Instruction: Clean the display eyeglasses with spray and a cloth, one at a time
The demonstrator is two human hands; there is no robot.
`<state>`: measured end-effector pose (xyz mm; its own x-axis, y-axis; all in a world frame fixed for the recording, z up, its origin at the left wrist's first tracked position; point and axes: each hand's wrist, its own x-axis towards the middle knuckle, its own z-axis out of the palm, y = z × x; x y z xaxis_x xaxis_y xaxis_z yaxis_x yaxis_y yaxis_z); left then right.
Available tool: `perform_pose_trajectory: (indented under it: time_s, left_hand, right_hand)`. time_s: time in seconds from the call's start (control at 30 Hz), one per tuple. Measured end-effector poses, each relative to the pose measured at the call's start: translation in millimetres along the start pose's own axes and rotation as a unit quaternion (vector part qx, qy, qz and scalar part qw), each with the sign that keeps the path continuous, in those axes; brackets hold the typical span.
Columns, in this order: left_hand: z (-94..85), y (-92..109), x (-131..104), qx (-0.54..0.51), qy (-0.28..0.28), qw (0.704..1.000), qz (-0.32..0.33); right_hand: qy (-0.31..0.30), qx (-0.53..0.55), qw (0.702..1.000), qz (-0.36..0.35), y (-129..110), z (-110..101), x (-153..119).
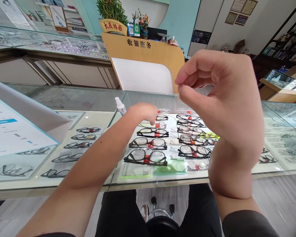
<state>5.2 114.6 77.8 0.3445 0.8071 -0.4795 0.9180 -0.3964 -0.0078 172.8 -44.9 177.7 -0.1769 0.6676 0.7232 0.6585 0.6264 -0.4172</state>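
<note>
My left hand (148, 112) is over the glass counter, closed with its fingers bent down; what they may hold is hidden. Just left of its wrist stands a small white bottle (121, 107) with a printed label. Raised above the counter, my right hand (224, 89) is closed in a pinch, thumb and index tips together. Anything between those tips is too small to make out. Eyeglasses with dark frames (146, 157) lie in rows beneath the glass, bearing red tags. Another column of eyeglasses (194, 151) lies to the right, partly behind my right forearm.
The glass counter (138, 182) spans the view before my knees. A white-and-blue printed board (17, 128) leans at the left. Beyond stands a wooden cashier desk (160, 52) with a plant (112, 11) and QR-code cards (133, 30). A black stool seat (162, 226) is below.
</note>
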Motion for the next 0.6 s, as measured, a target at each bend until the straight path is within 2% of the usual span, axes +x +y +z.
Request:
perform_pose_trajectory:
  time_s: [0.13,0.4,0.6]
  left_hand:
    - [3.0,-2.4,6.2,0.008,0.015,1.000,-0.002]
    - [7.4,0.9,13.0,0.017,0.009,1.000,0.003]
    - [8.6,-2.0,15.0,0.011,0.021,1.000,0.017]
  right_hand:
    - [0.001,0.005,1.000,-0.002,-0.1,2.4,0.3]
    - [-0.018,-0.011,1.000,0.008,-0.8,1.2,-0.2]
    - [-0.001,-0.012,1.000,-0.006,0.3,2.4,-0.6]
